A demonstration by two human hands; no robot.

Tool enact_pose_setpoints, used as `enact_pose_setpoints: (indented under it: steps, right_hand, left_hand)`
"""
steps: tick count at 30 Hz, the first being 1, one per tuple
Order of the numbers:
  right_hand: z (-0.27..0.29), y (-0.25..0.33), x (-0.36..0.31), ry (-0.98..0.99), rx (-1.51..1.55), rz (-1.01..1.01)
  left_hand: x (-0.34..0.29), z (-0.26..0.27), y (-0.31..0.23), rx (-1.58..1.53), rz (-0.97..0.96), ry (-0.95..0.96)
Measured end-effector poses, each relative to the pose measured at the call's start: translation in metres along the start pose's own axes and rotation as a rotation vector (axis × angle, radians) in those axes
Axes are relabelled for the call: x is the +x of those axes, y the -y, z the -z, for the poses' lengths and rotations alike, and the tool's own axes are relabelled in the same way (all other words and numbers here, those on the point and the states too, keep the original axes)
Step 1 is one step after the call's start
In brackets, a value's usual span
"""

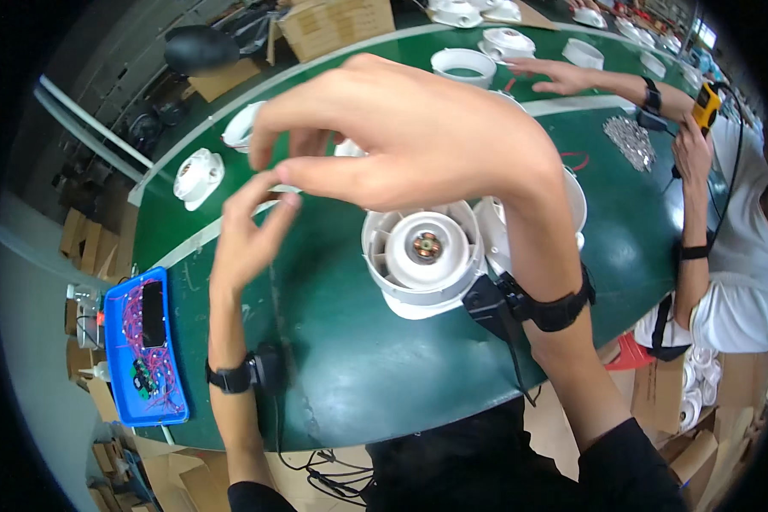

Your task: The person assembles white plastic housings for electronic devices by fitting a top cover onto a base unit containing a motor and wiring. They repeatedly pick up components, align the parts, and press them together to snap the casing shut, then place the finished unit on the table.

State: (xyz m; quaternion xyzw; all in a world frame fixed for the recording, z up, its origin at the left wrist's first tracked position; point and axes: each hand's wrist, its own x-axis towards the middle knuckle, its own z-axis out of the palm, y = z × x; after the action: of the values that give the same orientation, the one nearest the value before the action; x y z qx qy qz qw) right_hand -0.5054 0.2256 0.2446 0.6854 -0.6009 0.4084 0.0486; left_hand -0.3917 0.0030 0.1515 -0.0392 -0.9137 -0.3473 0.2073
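Observation:
My left hand is raised over the left part of the green table, its thumb and index finger apart. Close to the camera, my right hand reaches across to it, fingers curved and thumb stretched out. The right thumb tip meets the left index fingertip; I make out no object between them. Below my right hand stands a round white fan housing with vanes and copper windings at its centre. Another white housing is partly hidden behind my right wrist. Black straps with small devices circle both wrists.
A blue tray with red-purple wires and green circuit boards lies at the left edge. Another white housing sits far left. At right, a co-worker's hand reaches among white rings; a pile of small metal parts lies near.

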Motion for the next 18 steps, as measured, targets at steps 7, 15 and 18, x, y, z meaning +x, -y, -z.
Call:
enact_pose_setpoints:
  steps: [7, 15, 18]
  right_hand:
    - [0.008, 0.015, -0.001, -0.001, -0.071, -0.041]
    - [0.020, 0.020, -0.005, -0.109, 0.034, -0.010]
    - [0.011, 0.025, 0.003, -0.172, 0.122, 0.006]
  left_hand:
    - [-0.019, -0.033, -0.099, 0.364, -0.471, 0.501]
    - [-0.016, 0.060, -0.112, -0.077, -0.031, -0.416]
    - [-0.010, 0.063, -0.124, -0.135, -0.156, -0.516]
